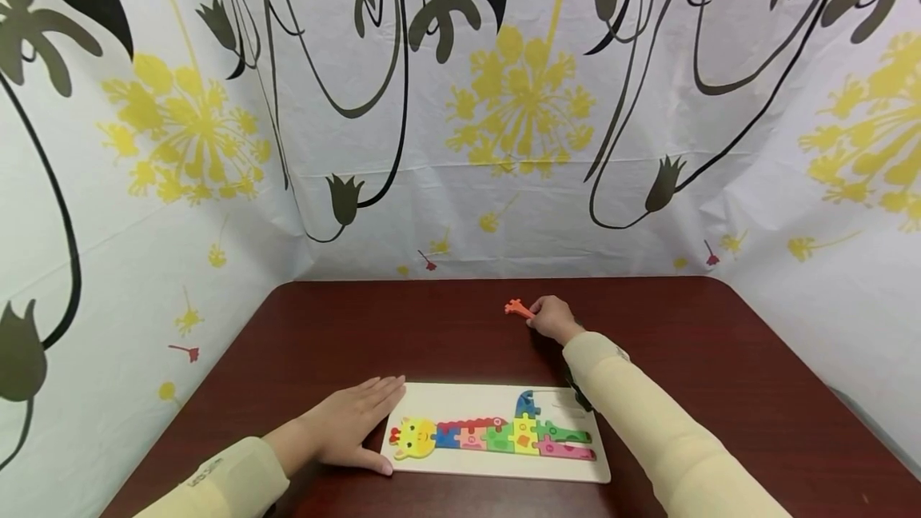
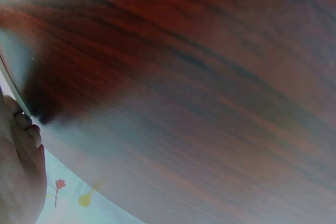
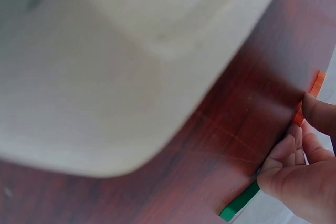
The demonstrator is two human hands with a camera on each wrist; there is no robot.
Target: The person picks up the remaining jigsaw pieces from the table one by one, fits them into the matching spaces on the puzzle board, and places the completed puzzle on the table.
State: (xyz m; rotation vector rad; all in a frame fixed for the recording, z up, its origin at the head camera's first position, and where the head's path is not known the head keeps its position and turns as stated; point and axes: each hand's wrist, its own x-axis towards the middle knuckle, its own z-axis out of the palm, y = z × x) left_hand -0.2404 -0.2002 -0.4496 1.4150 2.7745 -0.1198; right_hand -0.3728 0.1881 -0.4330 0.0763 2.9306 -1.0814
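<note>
A white puzzle board [image 1: 460, 394] lies on the table, with colourful giraffe pieces [image 1: 496, 436] set in it. My left hand [image 1: 352, 422] rests at the board's left end, fingers straight along its edge and thumb at the near corner. In the left wrist view, those fingertips [image 2: 31, 135] touch the board's edge. Beyond the board, my right hand [image 1: 556, 318] pinches an orange puzzle piece [image 1: 516, 308]. The right wrist view shows a green piece [image 3: 240, 203] at the lower fingers of that hand; whether it is held cannot be told.
The dark red-brown table [image 1: 403, 326] has rounded far corners. Behind it and at its sides hangs a white cloth [image 1: 432, 206] printed with flowers. An empty recess [image 1: 561, 406] shows beside the blue piece [image 1: 528, 404] on the board.
</note>
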